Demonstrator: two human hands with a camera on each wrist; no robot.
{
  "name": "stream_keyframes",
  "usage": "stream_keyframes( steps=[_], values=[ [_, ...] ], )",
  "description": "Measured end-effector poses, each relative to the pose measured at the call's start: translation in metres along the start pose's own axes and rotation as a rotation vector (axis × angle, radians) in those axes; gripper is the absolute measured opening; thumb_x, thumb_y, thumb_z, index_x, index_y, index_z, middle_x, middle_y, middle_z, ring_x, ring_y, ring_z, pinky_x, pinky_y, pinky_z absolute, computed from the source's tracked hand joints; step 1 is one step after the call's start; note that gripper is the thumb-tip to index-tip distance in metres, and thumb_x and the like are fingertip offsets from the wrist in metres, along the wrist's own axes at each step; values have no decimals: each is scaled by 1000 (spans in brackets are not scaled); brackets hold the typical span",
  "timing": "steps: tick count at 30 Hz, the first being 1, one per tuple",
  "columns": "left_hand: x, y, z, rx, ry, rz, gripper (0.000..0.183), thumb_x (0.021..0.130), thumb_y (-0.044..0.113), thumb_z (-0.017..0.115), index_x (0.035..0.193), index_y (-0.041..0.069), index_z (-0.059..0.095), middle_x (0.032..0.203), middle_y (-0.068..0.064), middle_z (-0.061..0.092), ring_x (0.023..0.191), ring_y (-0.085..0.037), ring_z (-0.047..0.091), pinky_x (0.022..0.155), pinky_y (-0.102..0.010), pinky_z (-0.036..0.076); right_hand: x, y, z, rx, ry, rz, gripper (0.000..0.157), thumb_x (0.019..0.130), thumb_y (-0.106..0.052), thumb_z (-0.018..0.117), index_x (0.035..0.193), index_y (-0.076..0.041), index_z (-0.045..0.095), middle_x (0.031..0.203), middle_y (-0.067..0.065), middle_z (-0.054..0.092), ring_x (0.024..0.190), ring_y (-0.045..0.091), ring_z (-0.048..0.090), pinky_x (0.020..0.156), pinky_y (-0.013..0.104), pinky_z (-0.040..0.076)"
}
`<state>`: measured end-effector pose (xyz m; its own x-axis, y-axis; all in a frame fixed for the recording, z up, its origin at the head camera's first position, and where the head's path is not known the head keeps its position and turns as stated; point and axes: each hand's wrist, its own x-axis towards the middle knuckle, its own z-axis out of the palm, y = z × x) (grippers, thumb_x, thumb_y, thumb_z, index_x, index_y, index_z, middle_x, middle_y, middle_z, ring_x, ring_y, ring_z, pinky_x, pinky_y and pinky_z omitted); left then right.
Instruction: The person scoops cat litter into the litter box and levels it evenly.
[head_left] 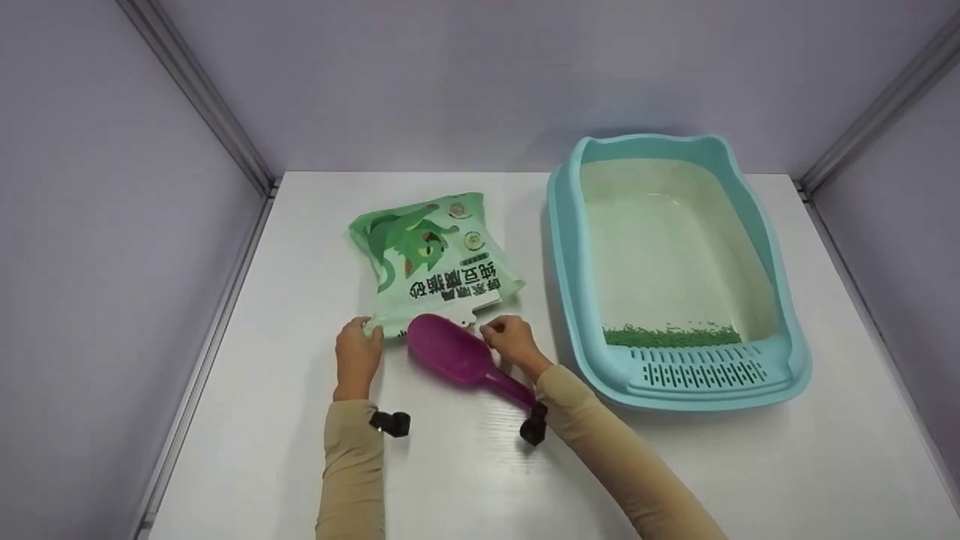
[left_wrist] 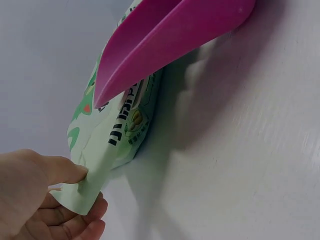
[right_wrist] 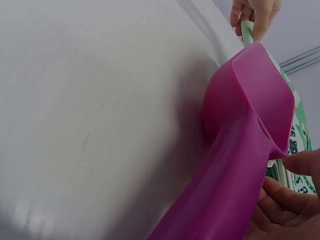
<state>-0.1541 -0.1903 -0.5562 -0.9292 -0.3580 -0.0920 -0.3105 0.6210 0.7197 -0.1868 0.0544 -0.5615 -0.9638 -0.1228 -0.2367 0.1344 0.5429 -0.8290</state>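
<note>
A green and white cat litter bag [head_left: 439,255], printed with a green cat, lies on the white table with its near edge toward me. My left hand [head_left: 358,352] pinches the bag's near left corner between thumb and fingers; in the left wrist view the pale green corner [left_wrist: 82,192] folds between them. My right hand [head_left: 514,341] is at the bag's near right edge, thumb and fingertips closing on it beside the scoop. A magenta scoop [head_left: 450,352] overlaps the bag's near edge, its handle [right_wrist: 220,185] running back under my right wrist.
Right of the bag stands a light blue litter box [head_left: 562,247] with high sides and a slotted front ledge [head_left: 701,373]. Green pellets [head_left: 667,336] are heaped along its near inside end. Pale walls [head_left: 480,82] enclose the table [head_left: 465,480] at the back and sides.
</note>
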Motion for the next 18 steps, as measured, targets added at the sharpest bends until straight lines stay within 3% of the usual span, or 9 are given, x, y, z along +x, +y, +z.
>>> stream_keyframes(
  steps=[4, 12, 18],
  values=[
    [2, -2, 2, -9, -19, -17, 35, 96, 11, 54, 121, -13, 57, 122, -31, 61, 119, -43, 57, 104, -50, 47, 4, 1, 1, 114, -5, 74, 21, 93, -13, 58, 89, 4, 70, 70, 3, 63, 63, 7, 53, 58, 17, 46],
    [1, -3, -2, -10, 0, 1, 33, 95, 9, 57, 119, -13, 58, 120, -31, 63, 117, -43, 59, 101, -50, 49, 8, -5, 2, 304, -47, 142, 22, 94, -11, 60, 98, 7, 69, 75, 3, 65, 65, 8, 57, 59, 19, 51],
    [3, -1, 1, -20, 17, 0, 34, 94, 8, 58, 120, -13, 58, 121, -32, 62, 119, -44, 58, 103, -50, 48, 14, -6, 6, 350, -62, 196, 21, 92, -10, 61, 99, 8, 71, 72, 0, 66, 63, 6, 59, 59, 18, 54]
  ],
)
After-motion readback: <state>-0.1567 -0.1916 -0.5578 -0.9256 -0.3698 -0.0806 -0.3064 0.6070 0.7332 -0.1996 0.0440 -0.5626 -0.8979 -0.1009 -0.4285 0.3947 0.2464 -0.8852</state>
